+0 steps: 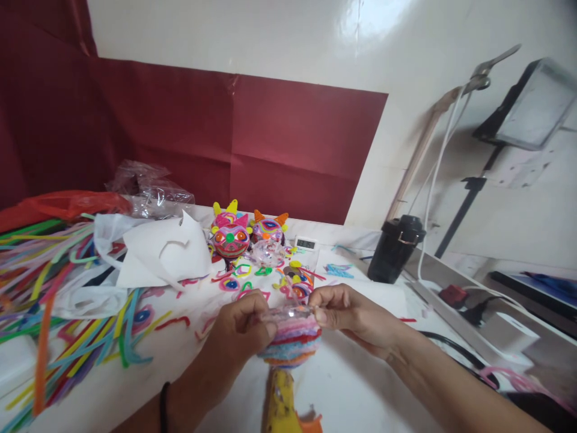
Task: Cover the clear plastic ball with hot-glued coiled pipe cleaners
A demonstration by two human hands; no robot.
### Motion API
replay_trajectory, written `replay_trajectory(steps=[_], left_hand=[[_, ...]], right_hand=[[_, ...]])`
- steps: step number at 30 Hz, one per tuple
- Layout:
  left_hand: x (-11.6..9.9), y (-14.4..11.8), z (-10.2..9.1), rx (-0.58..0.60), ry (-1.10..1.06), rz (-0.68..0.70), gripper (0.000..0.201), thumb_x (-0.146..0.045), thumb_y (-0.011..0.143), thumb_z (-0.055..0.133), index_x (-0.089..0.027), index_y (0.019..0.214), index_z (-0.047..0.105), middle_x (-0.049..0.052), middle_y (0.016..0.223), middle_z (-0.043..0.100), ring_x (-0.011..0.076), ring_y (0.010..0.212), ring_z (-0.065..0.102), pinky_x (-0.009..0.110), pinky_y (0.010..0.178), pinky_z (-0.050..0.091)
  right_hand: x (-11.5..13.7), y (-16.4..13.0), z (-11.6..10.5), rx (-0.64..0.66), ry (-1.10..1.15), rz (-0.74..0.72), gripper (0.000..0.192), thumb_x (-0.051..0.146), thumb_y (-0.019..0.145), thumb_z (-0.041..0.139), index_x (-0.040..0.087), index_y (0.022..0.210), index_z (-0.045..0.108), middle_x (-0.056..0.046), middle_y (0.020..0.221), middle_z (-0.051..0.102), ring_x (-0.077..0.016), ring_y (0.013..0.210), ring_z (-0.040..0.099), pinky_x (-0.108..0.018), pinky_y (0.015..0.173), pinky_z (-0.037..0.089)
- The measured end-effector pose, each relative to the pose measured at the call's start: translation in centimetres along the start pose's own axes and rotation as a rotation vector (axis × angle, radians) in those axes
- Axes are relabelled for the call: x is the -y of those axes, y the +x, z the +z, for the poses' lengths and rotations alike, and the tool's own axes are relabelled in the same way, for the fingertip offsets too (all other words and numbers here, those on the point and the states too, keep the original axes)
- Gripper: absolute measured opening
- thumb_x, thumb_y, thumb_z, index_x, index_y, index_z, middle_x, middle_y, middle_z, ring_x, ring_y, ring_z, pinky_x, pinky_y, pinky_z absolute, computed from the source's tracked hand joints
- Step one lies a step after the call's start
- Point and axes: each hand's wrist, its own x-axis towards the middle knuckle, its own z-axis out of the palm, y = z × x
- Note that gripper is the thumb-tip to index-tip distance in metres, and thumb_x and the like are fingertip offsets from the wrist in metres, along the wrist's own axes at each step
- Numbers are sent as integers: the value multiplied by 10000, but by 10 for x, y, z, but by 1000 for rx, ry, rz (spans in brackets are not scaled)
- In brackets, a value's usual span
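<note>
In the head view, a round craft ball (293, 343) is banded with fuzzy pink, red, blue and orange pipe cleaner strips. Its top is bare clear plastic. My left hand (246, 328) is closed on the ball's left side, thumb on the upper edge. Thumb and forefinger of my right hand (340, 313) pinch together at the ball's upper right edge; whether a strip end is between them I cannot make out. A yellow glue gun (280, 400) with an orange trigger lies just below the ball, toward me.
Many loose pipe cleaners (90, 337) spread over the left of the table, beside cut white paper (164, 246). Finished fuzzy animal faces (231, 237) stand at the back near a small digital display (305, 243). A black flask (396, 248) and lamp (532, 105) are at right.
</note>
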Motion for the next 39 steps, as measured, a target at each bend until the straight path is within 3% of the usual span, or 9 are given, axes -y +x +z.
replay_trajectory(steps=[8,15,20,24,29,34,39], left_hand=[[0,1,-4,54,-40,-71,177,-323,697,667,-183,696,558,-36,620,487,131,591,419,264,559,297],[2,2,-3,14,10,-67,146,-283,673,641,-178,653,541,-52,579,421,115,559,358,254,539,249],[7,5,-6,47,-21,-46,154,-306,664,633,-188,659,534,-59,557,400,113,540,316,255,523,219],[9,11,-9,59,9,-40,128,-309,652,618,-193,658,565,-37,570,479,136,561,389,262,542,270],[-1,10,-4,27,239,3,108,-298,707,600,-199,740,629,-31,621,533,144,584,447,257,559,310],[-9,-3,7,96,584,124,85,-268,757,588,-206,701,606,-20,678,565,159,658,496,252,593,354],[-12,-5,11,143,628,125,218,-304,800,565,-201,608,545,-35,612,515,135,590,452,244,537,318]], right_hand=[[1,0,-3,14,-10,-1,340,415,591,855,138,645,665,39,570,541,-94,556,394,-246,583,247],[-3,0,-4,5,-26,0,355,421,586,856,129,647,663,35,578,563,-90,560,415,-238,582,264],[-2,1,-2,-7,-52,2,366,421,586,856,121,658,658,25,593,589,-87,558,444,-232,580,289],[4,-2,3,-24,-87,-14,352,400,579,862,125,652,655,34,590,582,-87,562,450,-229,576,303],[10,-6,15,-67,-250,-3,365,402,551,868,114,649,667,26,581,578,-97,561,428,-232,554,296],[10,-11,27,-100,-499,-72,376,471,647,784,112,673,679,5,614,588,-108,572,409,-241,551,305],[6,-14,34,-134,-559,-133,294,405,725,731,114,716,692,-7,658,603,-115,592,427,-244,557,319]])
